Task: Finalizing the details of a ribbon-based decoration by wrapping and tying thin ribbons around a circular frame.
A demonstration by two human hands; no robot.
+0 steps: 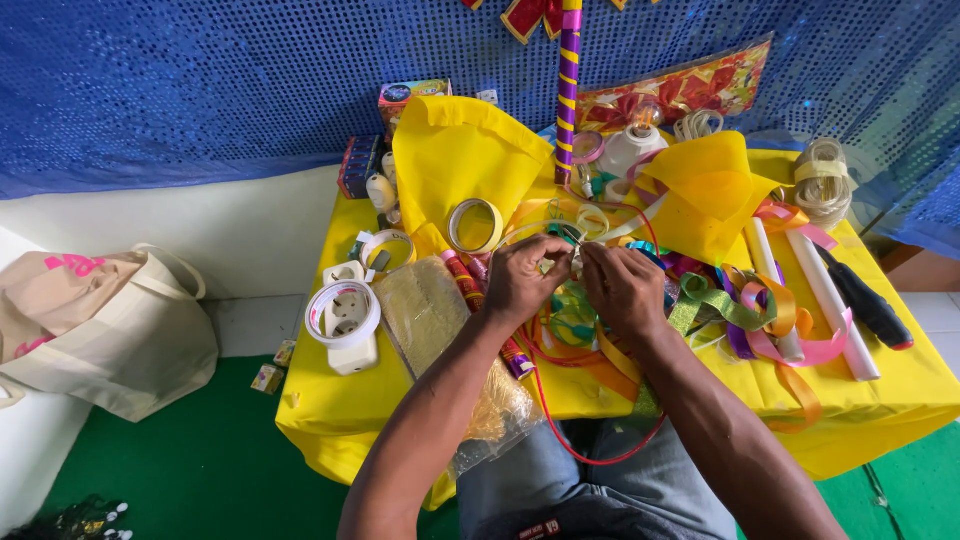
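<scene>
Head view: left hand (527, 278) and right hand (622, 285) close together above the yellow tabletop (905, 385), fingers pinched on a thin green ribbon strip (568, 237). Work partway: loose ribbons (760, 315) unsorted alongside, white tape roll (343, 313) lying unused.

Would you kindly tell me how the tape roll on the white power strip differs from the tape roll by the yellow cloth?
The white tape roll lies flat on the power strip, left of the left hand; the yellowish tape roll leans tilted against the yellow cloth, above that hand. The white one looks wider. Both are open rings on the yellow table.
</scene>
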